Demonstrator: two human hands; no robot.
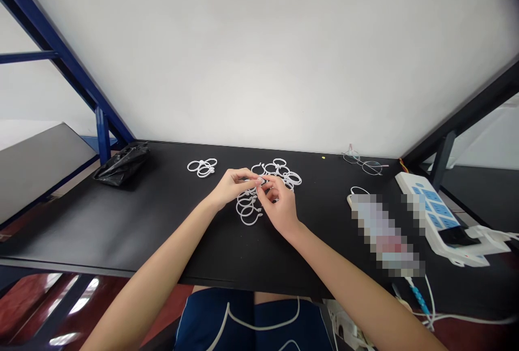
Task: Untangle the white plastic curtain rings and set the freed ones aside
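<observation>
My left hand (230, 185) and my right hand (281, 206) meet over the middle of the black table (194, 248). Their fingertips pinch a small white plastic ring (260, 180), mostly hidden by the fingers. Just below the hands lie several thin white rings (248, 214), some with a gap ending in small knobs. More white rings (292, 178) lie behind and right of my right hand, overlapping one another. Apart from these, a small cluster of white rings (203, 167) sits to the left of my left hand.
A crumpled black plastic bag (124, 165) lies at the far left. On the right are eyeglasses (363, 163), a phone (383, 232) with a charging cable, and a white power strip (436, 213) with plugs in it. A white wall (259, 59) rises behind the table.
</observation>
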